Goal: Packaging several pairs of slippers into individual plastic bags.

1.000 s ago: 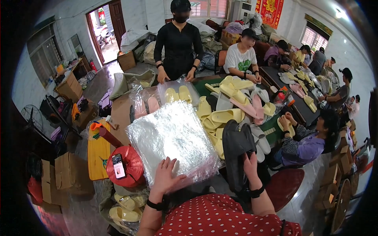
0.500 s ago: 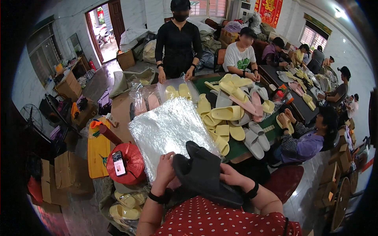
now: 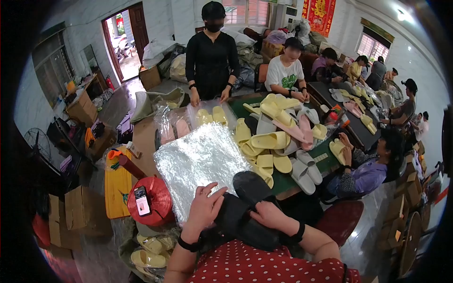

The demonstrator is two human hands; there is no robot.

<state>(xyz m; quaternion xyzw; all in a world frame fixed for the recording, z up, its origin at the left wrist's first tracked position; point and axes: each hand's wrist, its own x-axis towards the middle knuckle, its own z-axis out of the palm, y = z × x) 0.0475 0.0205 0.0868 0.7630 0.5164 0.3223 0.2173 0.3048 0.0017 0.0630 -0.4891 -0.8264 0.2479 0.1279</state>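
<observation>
A black slide slipper [image 3: 255, 185] points away from me, low over the front edge of a stack of shiny silver plastic bags [image 3: 193, 151]. Against it, closer to my body, is a second dark slipper [image 3: 232, 211]. My right hand [image 3: 272, 216] is closed at the side of the pair, its fingers gripping the slippers. My left hand [image 3: 205, 206] lies over the near edge of the bags with its fingers stretched out, beside the second slipper. Whether its fingertips touch that slipper I cannot tell.
Yellow, pink and grey slippers [image 3: 271, 139] pile up on the green table to the right. At left sits a red twine roll [image 3: 158, 200] with a phone [image 3: 142, 200] on it. Bagged yellow slippers [image 3: 148, 258] lie below. Co-workers stand and sit around the tables.
The black slippers have swung from upright in both hands to lying lower, toes away from me. My left hand has let go and spread its fingers. A co-worker at right has raised a yellow slipper.
</observation>
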